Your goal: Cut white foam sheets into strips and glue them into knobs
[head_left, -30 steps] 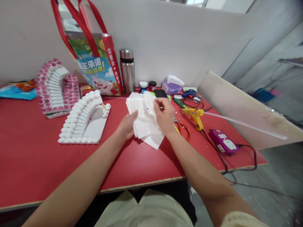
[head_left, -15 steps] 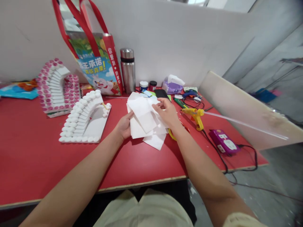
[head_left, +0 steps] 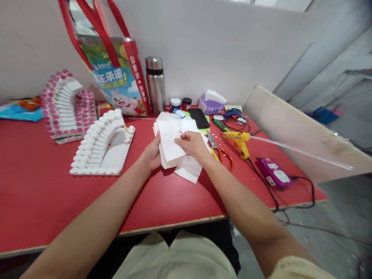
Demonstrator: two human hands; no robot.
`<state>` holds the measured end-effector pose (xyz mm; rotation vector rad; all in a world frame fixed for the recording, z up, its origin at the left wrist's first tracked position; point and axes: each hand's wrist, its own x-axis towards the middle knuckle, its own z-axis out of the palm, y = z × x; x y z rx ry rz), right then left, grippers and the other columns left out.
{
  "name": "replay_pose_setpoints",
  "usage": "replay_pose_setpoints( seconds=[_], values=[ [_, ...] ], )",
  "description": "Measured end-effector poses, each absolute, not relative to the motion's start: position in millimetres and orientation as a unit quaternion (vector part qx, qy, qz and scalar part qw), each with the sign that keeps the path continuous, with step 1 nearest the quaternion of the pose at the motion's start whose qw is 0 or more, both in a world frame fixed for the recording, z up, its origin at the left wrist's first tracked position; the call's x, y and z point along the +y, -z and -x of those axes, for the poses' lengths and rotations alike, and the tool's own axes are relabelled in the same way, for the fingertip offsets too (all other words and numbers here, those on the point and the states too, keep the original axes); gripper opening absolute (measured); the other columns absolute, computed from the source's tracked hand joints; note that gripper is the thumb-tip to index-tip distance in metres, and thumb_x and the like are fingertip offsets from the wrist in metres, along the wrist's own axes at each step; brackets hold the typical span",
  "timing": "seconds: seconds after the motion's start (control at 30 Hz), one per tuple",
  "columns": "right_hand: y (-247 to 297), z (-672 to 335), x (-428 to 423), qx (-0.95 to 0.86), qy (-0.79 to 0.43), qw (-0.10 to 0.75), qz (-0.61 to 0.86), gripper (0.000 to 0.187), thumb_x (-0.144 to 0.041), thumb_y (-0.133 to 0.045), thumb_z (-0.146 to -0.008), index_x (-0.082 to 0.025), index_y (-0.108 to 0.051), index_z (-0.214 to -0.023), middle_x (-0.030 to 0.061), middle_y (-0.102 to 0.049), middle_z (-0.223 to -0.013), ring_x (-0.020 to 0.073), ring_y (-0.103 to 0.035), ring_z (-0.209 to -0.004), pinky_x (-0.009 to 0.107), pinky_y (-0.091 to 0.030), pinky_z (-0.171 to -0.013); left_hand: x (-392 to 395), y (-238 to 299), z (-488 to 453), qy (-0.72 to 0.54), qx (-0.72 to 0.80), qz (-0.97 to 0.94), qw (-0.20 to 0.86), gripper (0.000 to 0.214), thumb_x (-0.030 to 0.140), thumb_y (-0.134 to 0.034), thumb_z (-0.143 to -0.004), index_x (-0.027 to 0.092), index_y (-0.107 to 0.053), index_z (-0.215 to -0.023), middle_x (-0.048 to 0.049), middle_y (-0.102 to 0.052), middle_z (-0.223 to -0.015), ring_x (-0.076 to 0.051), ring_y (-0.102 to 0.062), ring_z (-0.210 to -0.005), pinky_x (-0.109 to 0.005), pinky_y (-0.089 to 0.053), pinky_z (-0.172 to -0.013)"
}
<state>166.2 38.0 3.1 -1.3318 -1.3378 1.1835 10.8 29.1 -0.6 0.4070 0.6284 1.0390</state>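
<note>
A stack of white paper sheets (head_left: 170, 145) lies in front of me over the red table. My left hand (head_left: 152, 153) grips its left edge, thumb on top and fingers beneath. Over the upper sheet, my right hand (head_left: 192, 142) has thumb and fingertips pinched together; a small bit shows at the tips, too tiny to name. A loose white sheet (head_left: 188, 170) pokes out under the stack toward me. Scissors with orange handles (head_left: 222, 155) lie just right of my right wrist. To the left stands a white curved staircase model (head_left: 99, 145) edged with round white pieces.
A pink-and-white staircase model (head_left: 68, 106), a printed bag (head_left: 122, 85) and a steel flask (head_left: 155, 85) stand at the back left. Rightward lie a yellow glue gun (head_left: 240, 141) with a long glue stick and a purple power socket (head_left: 274, 172) with trailing cables. A pale board (head_left: 308, 135) leans along the right edge.
My right hand has moved left and down from the stack's right edge onto its top sheet. The folded upper sheets now lie flatter, and the scissors are more exposed.
</note>
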Motion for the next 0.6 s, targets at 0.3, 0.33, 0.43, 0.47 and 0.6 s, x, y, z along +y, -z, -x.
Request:
replay_pose_setpoints(
  seconds=[0.3,0.33,0.43,0.47,0.6],
  values=[
    [-3.5,-168.1,38.0,-0.576,-0.457,0.405,0.544,0.020,-0.035,-0.076,-0.071,-0.021,-0.061,-0.071,-0.0019,-0.059,-0.063,0.0121,-0.053,-0.057,0.022,-0.038,-0.046,29.2,-1.3,-9.7,-0.474,0.292,-0.194,0.808,0.055,0.045,-0.041,-0.108,0.011,-0.057,-0.148,-0.0146,-0.080,-0.114,-0.030,-0.077,-0.103,-0.045,-0.060,-0.098],
    [-3.3,-168.4,37.6,-0.580,-0.455,0.404,0.541,0.020,-0.035,-0.076,-0.071,-0.021,-0.062,-0.072,-0.0018,-0.059,-0.063,0.0122,-0.053,-0.057,0.022,-0.038,-0.046,29.2,-2.0,-9.9,-0.474,0.293,-0.194,0.808,0.055,0.044,-0.040,-0.108,0.010,-0.058,-0.148,-0.0149,-0.081,-0.114,-0.030,-0.078,-0.103,-0.045,-0.061,-0.097],
    [-1.5,-168.2,37.1,-0.584,-0.449,0.407,0.540,0.021,-0.036,-0.076,-0.071,-0.020,-0.062,-0.072,-0.0016,-0.060,-0.064,0.0121,-0.053,-0.057,0.022,-0.038,-0.046,28.7,-3.7,-10.4,-0.475,0.289,-0.194,0.808,0.055,0.045,-0.039,-0.108,0.010,-0.059,-0.146,-0.0152,-0.080,-0.114,-0.030,-0.077,-0.103,-0.045,-0.061,-0.096],
    [-0.8,-167.6,37.3,-0.583,-0.448,0.408,0.542,0.021,-0.036,-0.076,-0.072,-0.021,-0.062,-0.072,-0.0017,-0.060,-0.064,0.0119,-0.053,-0.056,0.022,-0.038,-0.046,28.2,-4.0,-10.6,-0.479,0.281,-0.196,0.808,0.056,0.047,-0.040,-0.108,0.010,-0.059,-0.145,-0.0152,-0.080,-0.115,-0.030,-0.077,-0.105,-0.045,-0.061,-0.096],
    [0.0,-164.7,37.9,-0.585,-0.435,0.408,0.550,0.020,-0.034,-0.076,-0.074,-0.021,-0.061,-0.072,-0.0032,-0.058,-0.061,0.0114,-0.051,-0.053,0.023,-0.037,-0.045,24.6,-4.0,-10.7,-0.491,0.248,-0.206,0.810,0.055,0.049,-0.046,-0.106,0.012,-0.060,-0.143,-0.0161,-0.078,-0.121,-0.031,-0.076,-0.111,-0.045,-0.060,-0.100]
  ],
)
